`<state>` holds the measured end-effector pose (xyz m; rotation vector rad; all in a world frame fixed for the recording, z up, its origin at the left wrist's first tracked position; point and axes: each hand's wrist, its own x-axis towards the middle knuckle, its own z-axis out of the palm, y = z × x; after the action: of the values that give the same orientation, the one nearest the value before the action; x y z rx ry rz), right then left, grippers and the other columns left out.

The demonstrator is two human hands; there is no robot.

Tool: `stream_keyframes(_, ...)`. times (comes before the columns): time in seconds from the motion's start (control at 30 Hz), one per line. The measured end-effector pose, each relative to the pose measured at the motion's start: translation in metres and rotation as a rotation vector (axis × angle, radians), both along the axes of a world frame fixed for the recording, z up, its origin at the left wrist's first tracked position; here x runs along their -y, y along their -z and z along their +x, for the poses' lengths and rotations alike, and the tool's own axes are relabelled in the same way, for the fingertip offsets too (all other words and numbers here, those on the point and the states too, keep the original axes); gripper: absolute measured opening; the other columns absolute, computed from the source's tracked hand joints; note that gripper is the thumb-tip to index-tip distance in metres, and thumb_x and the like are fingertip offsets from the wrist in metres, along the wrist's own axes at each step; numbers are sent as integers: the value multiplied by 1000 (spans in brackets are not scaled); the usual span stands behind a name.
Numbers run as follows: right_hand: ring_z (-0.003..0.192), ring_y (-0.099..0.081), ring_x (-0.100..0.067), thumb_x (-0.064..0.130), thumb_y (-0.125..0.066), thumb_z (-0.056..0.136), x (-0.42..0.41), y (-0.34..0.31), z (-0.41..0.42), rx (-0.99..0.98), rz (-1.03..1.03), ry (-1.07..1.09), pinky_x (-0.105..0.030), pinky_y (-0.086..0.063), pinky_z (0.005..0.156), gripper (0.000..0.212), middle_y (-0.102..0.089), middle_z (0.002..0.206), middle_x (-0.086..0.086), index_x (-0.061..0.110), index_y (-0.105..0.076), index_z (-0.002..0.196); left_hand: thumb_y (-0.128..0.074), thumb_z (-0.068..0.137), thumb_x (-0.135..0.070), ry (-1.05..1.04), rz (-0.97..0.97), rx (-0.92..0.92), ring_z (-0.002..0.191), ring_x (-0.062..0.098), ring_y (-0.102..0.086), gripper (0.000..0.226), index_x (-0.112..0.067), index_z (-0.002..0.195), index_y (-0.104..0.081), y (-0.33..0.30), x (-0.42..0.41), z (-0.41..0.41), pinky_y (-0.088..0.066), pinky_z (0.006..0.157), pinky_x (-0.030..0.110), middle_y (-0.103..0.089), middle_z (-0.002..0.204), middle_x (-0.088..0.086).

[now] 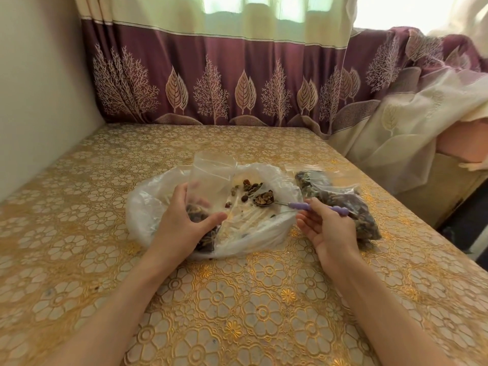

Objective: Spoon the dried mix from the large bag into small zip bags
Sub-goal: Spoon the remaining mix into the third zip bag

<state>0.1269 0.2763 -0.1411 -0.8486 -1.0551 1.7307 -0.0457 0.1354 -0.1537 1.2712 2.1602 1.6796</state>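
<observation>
A large clear bag (266,228) lies spread flat on the table, with a little dried mix (249,187) scattered inside it. My left hand (184,220) grips a small zip bag (211,178) upright over the large bag; dark mix fills its bottom behind my fingers. My right hand (327,228) holds a purple-handled spoon (298,205) by the handle. The spoon's bowl, heaped with mix, rests low over the large bag, to the right of the small bag's mouth.
Filled small zip bags (343,199) lie in a pile at the right, just behind my right hand. The table (237,313) has a gold floral cover. A wall stands at the left, a maroon curtain (211,83) at the back, and the table's edge drops off at the right.
</observation>
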Motion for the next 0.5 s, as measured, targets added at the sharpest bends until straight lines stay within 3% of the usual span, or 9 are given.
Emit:
stream_keyframes(0.23, 53, -58, -11, 13, -55, 94, 4, 1, 4, 46, 56, 6, -18, -50, 50, 47, -69, 74, -14, 11, -72, 49, -72, 57, -45, 11, -1, 17, 77, -11, -59, 78, -27, 126, -40, 0, 0, -1, -43, 64, 2, -60, 95, -10)
stream_keyframes(0.4, 48, -55, -10, 12, -55, 93, 10, -2, 4, 20, 152, 19, -17, -46, 45, 46, -70, 69, -12, 13, -73, 52, -80, 68, -25, 47, -34, 30, 78, 0, -59, 73, -26, 129, -38, 2, -1, -4, -38, 65, -2, -59, 98, -7)
stream_keyframes(0.5, 49, -55, -10, 11, -54, 94, 13, -11, 2, -33, 193, 19, -16, -45, 46, 47, -71, 65, -7, 17, -74, 52, -79, 71, -22, 65, -31, 40, 81, -1, -58, 74, -25, 131, -37, 2, 0, -3, -38, 67, -2, -59, 99, -5)
